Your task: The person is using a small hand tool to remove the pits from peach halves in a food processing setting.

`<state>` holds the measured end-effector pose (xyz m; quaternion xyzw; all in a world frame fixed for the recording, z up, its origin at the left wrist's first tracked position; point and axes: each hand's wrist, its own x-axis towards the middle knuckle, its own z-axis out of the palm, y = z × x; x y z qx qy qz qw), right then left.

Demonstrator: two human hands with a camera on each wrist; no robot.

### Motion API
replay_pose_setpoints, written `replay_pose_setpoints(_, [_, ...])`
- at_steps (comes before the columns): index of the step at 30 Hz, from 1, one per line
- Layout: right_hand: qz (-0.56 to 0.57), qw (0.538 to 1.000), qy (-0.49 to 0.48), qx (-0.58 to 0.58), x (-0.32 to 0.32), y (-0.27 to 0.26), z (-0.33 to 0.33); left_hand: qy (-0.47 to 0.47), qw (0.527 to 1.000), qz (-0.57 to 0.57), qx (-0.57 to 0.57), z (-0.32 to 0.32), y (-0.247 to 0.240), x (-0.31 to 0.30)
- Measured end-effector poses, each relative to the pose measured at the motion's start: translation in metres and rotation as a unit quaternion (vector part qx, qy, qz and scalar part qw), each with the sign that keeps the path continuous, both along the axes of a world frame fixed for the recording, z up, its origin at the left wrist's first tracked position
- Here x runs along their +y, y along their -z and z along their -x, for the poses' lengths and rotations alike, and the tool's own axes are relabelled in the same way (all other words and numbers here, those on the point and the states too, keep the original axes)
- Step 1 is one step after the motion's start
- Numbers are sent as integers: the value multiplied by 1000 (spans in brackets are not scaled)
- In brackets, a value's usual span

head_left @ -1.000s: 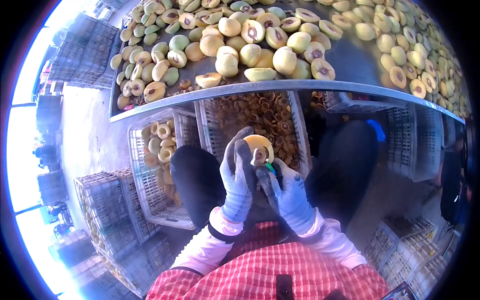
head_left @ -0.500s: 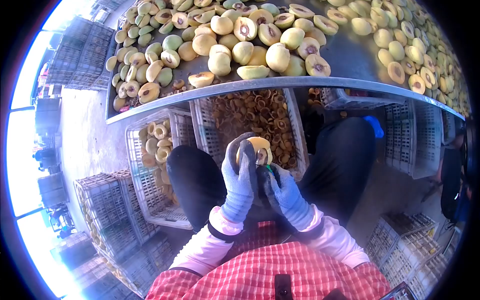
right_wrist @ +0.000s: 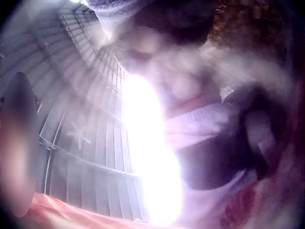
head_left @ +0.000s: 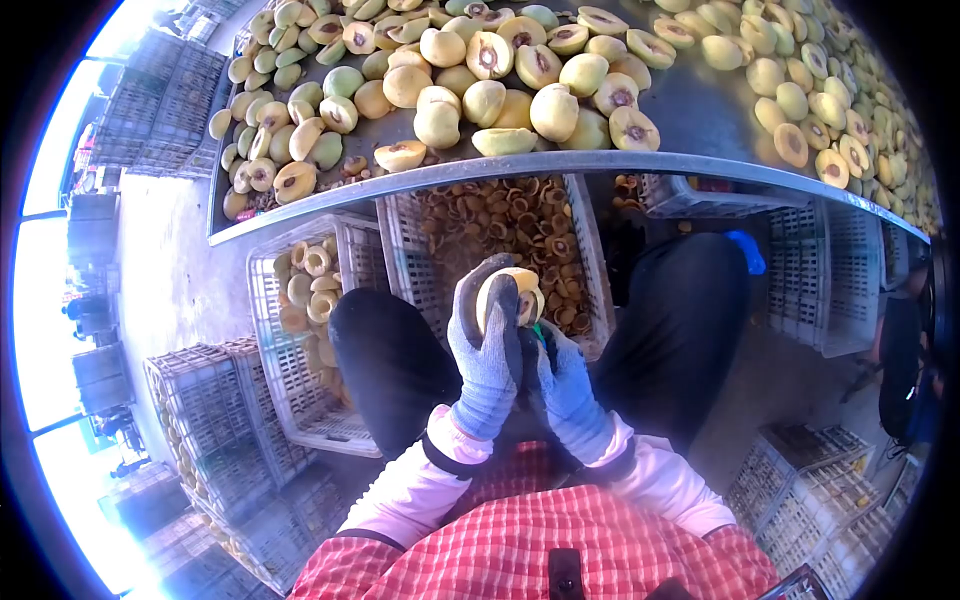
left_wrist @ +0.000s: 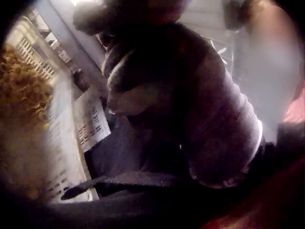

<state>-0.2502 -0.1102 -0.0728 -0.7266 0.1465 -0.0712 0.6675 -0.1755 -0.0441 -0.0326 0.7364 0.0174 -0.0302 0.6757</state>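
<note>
In the head view my gloved left hand [head_left: 482, 360] grips a yellow peach half [head_left: 524, 281], thumb across its near side and fingers round its far left. A brown pit or its hollow shows on the cut face, which is turned to the right. My gloved right hand [head_left: 577, 395] holds a small tool with a green part [head_left: 539, 331] right at the lower edge of the fruit. The rest of the tool is hidden by fingers. Dark, blurred gloves [left_wrist: 157, 81] fill the left wrist view; glare covers much of the right wrist view.
A metal-edged table [head_left: 690, 163] heaped with halved peaches [head_left: 490, 57] stands ahead. Below it, one crate [head_left: 397, 240] contains brown pit pieces [head_left: 520, 225]; another at left [head_left: 290, 385] contains hollowed peach halves [head_left: 318, 260]. My knees flank the hands. Stacked crates [head_left: 215, 420] stand at left.
My left hand has turned the peach half, and its thumb now lies further across the fruit. The right hand has shifted slightly and stays close against it. The head view has moved a little.
</note>
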Motion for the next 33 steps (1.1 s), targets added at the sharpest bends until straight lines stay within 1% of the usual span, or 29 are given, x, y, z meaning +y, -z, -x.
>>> replay_pose_setpoints(2, [-12,1000,-22,6,-2,8,5,27,999,-24,-2,-4,4,7])
replay_pose_setpoints(5, [-5,999,-38,-8,-9,-8,5,85,992,-68,59,-10,5,16])
replay_pose_setpoints(7, [-21,996,-80,-20,-15,-14,4,138,985,-101,23,-11,9,23])
replay_pose_setpoints(9, [-45,994,-96,-2,-14,-8,7,182,974,-132,-23,-14,12,26])
replay_pose_setpoints(11, [-79,992,-88,47,-7,11,13,159,981,-94,64,-15,3,24])
replay_pose_setpoints(12, [-164,980,-76,86,-6,8,12,146,981,-75,107,-14,0,23])
replay_pose_setpoints(13, [-247,959,-61,125,-3,4,12,148,983,-92,55,-14,0,24])
replay_pose_setpoints(14, [-348,922,-71,158,-5,-3,11,150,983,-110,3,-14,0,24])
replay_pose_setpoints(15, [-439,874,-71,195,-6,-11,10,150,979,-127,-51,-15,0,25])
replay_pose_setpoints(16, [-542,804,-96,224,-12,-28,6,180,961,-167,-130,-20,0,26])
replay_pose_setpoints(17, [-636,720,-118,250,-15,-36,3,208,933,-205,-209,-28,1,30])
replay_pose_setpoints(18, [-691,669,-138,236,-14,-35,5,233,898,-242,-285,-36,1,34])
replay_pose_setpoints(19, [-742,613,-157,221,-13,-31,6,276,875,-251,-308,-42,-3,37])
replay_pose_setpoints(20, [-788,553,-174,205,-13,-29,7,299,870,-240,-309,-45,-3,39])
replay_pose_setpoints(21, [-818,510,-186,190,-13,-29,8,322,865,-230,-309,-48,-4,40])
replay_pose_setpoints(22, [-837,481,-186,181,-13,-30,8,344,859,-220,-308,-49,-3,40])
replay_pose_setpoints(23, [-855,452,-187,174,-12,-31,9,333,881,-169,-290,-47,5,39])
replay_pose_setpoints(24, [-871,421,-188,167,-11,-32,10,320,909,-122,-238,-41,14,38])
replay_pose_setpoints(25, [-858,450,-191,158,-8,-32,12,296,946,-63,-121,-31,12,35])
replay_pose_setpoints(26, [-852,460,-193,161,-7,-32,12,267,964,-3,0,-21,8,34])
replay_pose_setpoints(27, [-845,471,-194,164,-8,-32,13,253,964,39,74,-14,2,34])
replay_pose_setpoints(30, [-831,489,-208,164,-8,-29,13,209,963,113,126,-7,3,34])
replay_pose_setpoints(31, [-827,492,-216,163,-9,-27,12,213,961,103,141,-8,-2,34])
replay_pose_setpoints(33, [-788,547,-218,182,-10,-24,11,189,959,113,179,-6,-2,36])
